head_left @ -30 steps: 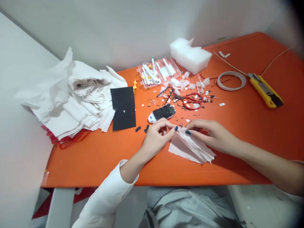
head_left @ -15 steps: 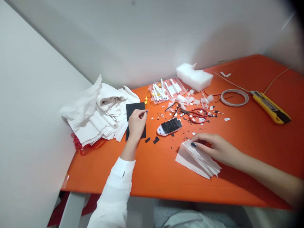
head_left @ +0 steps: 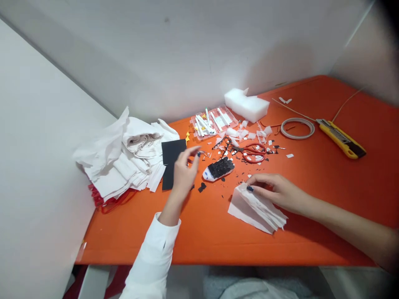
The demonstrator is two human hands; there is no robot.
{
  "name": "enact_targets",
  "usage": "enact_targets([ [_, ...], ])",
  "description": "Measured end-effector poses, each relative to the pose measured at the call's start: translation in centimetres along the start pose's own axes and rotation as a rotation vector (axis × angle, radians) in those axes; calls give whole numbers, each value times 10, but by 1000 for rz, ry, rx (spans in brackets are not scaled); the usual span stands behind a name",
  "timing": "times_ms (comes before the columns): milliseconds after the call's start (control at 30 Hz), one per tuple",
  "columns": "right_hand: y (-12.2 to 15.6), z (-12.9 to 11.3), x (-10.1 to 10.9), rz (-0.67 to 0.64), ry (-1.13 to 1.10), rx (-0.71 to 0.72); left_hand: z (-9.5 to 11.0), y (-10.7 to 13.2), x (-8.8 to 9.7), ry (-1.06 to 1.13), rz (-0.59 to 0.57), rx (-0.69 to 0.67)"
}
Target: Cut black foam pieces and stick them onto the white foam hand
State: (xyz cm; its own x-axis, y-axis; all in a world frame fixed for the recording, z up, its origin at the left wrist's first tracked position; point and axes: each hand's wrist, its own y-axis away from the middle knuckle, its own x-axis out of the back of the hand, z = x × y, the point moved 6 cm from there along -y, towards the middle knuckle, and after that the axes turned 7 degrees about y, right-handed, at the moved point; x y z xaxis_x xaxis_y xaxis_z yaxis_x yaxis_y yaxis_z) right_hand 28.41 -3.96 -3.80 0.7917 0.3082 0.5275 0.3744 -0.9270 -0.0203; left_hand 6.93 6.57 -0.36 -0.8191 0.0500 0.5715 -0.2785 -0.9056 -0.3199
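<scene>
My right hand (head_left: 279, 192) rests on a folded white paper fan (head_left: 257, 209) on the orange table (head_left: 327, 195). Its thumb and fingers pinch the fan's upper corner. My left hand (head_left: 183, 172) hovers just above the table with its fingers loosely apart and nothing visible in them. It is between a black sheet (head_left: 171, 160) on its left and a small black-and-white paper figure (head_left: 218, 168) on its right. A white sleeve covers my left forearm.
A heap of crumpled white paper (head_left: 124, 162) lies at the left by the wall. Further back are red scissors (head_left: 254, 151) among paper scraps, a clear box of markers (head_left: 212, 120), a white foam block (head_left: 246, 104), a tape ring (head_left: 297, 128) and a yellow utility knife (head_left: 339, 139).
My left hand let go of the white fan, reached left to the black sheet, then lifted off it and drifted slightly right. The right hand stayed on the fan.
</scene>
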Motion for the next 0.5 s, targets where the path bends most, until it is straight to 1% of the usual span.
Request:
enact_targets([
  [33, 0, 1, 1, 5, -26, -3, 13, 10, -15, 144, -116, 7],
  [100, 0, 1, 5, 13, -72, -4, 34, 31, -44, 362, -352, 50],
  [133, 0, 1, 7, 20, -85, -6, 42, 41, -56, 436, -438, 77],
  [200, 1, 2, 11, 36, -93, -15, 47, 54, -72, 512, -531, 143],
  [233, 1, 2, 13, 42, -93, -21, 46, 58, -77, 529, -554, 178],
  [300, 1, 4, 15, 42, -91, -38, 39, 61, -83, 553, -560, 247],
  [400, 2, 8, 15, 39, -93, -76, 28, 60, -85, 583, -503, 317],
  [500, 2, 11, 16, 62, -111, -103, 24, 59, -85, 598, -469, 356],
])
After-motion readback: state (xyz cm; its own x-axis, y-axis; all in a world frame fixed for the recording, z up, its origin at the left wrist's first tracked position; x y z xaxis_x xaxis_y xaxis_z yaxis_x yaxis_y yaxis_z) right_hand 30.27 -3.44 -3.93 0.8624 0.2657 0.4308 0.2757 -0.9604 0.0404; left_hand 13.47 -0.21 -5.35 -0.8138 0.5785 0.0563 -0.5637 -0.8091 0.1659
